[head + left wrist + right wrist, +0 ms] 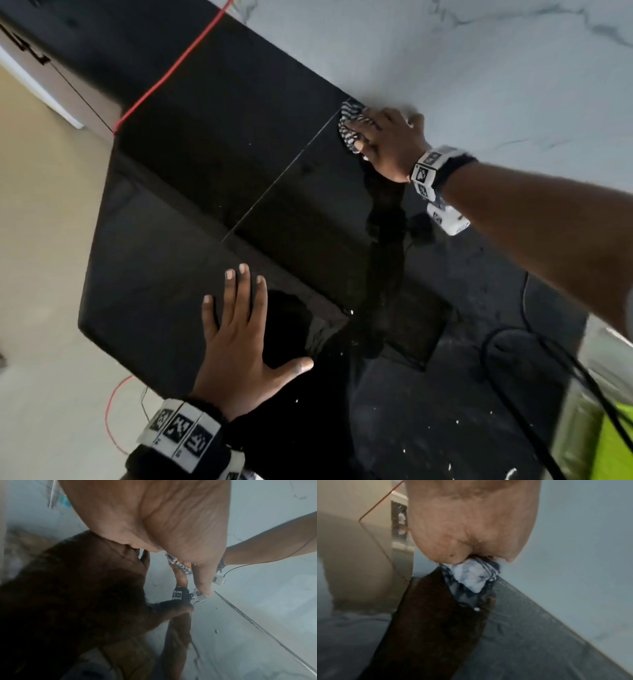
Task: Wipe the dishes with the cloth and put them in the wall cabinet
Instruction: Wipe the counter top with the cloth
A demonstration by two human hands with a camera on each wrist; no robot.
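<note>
currently my left hand (239,339) lies flat against the glossy black cabinet door (191,205), fingers straight and spread, thumb out to the side, holding nothing. my right hand (387,144) is raised to the far upper corner of the cabinet front, near the seam (284,171) between the two doors, where the black panel meets the pale marbled surface (479,68). its fingers are curled round the bunched striped cloth (349,123); the right wrist view shows the cloth (474,577) pinched at the fingertips and pressed toward the dark panel.

no dishes appear in any view, so i cannot tell where they stand or how many are wiped.

step in hand, as a judgement: the cabinet stage of the task. both hands are on the closed doors, with the cloth kept in the right. whether i am opening, closing or merely steadying the doors cannot be read from this.

next move, if the doors are to be opened:
- find an edge at the seam; no handle is visible.
- free some fingers of the right hand, or use the left, since the cloth occupies the right grip.
- pull gently; the glossy face looks likely to slip under a flat palm.

a red cord (171,68) runs across the cabinet top.
</note>
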